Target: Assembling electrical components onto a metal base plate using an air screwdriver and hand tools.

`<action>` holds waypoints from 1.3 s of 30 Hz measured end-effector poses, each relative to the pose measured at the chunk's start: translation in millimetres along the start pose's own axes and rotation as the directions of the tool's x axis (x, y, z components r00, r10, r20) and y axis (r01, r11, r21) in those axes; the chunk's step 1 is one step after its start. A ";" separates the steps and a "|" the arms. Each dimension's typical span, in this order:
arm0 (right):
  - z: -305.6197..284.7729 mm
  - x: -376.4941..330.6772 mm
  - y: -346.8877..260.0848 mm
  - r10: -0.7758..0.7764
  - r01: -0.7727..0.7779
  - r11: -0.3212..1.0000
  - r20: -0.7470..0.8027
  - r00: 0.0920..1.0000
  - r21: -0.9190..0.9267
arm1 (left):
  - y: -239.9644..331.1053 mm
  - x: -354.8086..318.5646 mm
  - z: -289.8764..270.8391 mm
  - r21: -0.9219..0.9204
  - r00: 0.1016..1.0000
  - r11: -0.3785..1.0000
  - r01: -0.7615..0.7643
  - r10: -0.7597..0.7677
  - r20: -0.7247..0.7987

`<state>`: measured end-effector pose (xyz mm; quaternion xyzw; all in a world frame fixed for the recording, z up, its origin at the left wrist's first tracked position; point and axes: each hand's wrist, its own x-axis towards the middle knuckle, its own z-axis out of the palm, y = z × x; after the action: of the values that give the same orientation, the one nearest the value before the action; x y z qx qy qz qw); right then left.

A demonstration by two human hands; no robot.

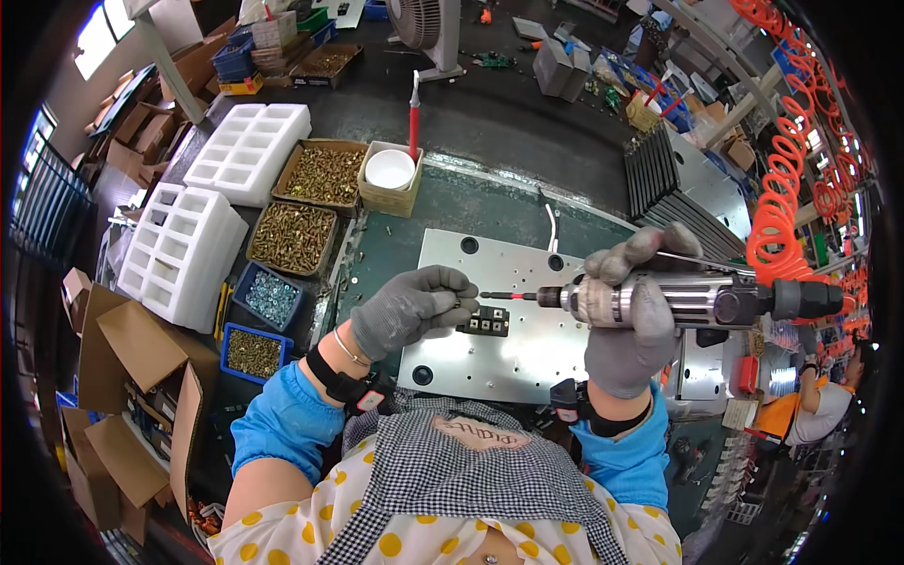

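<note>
Head view: driver bit meets pinched screw

Right hand (626,330) wrapped around air screwdriver (697,301), centre right. Left hand (410,306) fingertips pinching a small screw (460,303) at the bit. Black module (485,321) on metal plate (490,358) below. Screw trays (292,237), foam trays (179,250) upper left; nothing between.

We see a matt grey knitted glove on the left hand (411,307) and the same cloth on the right hand (629,320), which grips a screwdriver tool (702,300) of shiny, ribbed metal with a matt black end. The plate (513,330) below is smooth, dull-bright metal. The small block (486,322) on it looks like black plastic, though we cannot be sure. The hose (774,202) is glossy orange plastic.
</note>
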<state>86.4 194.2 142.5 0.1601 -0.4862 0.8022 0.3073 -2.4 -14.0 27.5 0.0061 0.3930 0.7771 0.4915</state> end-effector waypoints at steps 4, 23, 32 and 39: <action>-2.4 -4.5 12.2 0.002 -0.001 1.000 0.051 0.999 -0.023 | -9.4 4.0 -3.1 -0.039 0.999 0.999 -0.038 0.037 -0.007; -11.0 -14.1 22.4 0.064 -0.060 0.998 -0.128 0.990 0.033 | -17.0 15.0 20.3 0.041 0.995 0.999 0.001 0.003 -0.098; -14.1 -12.6 34.5 0.080 -0.084 0.996 -0.136 0.987 -0.028 | -1.3 8.1 2.1 0.549 0.930 0.823 -0.146 0.304 -0.208; 7.3 -22.4 52.5 0.339 -0.337 0.934 -0.008 0.941 -0.120 | -22.7 13.2 -24.0 0.965 0.888 0.013 -0.263 0.395 0.236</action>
<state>69.0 162.5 97.7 0.0604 -0.5557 0.8114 0.1709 -1.5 -13.7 -8.0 0.3826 0.8176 0.4049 0.1454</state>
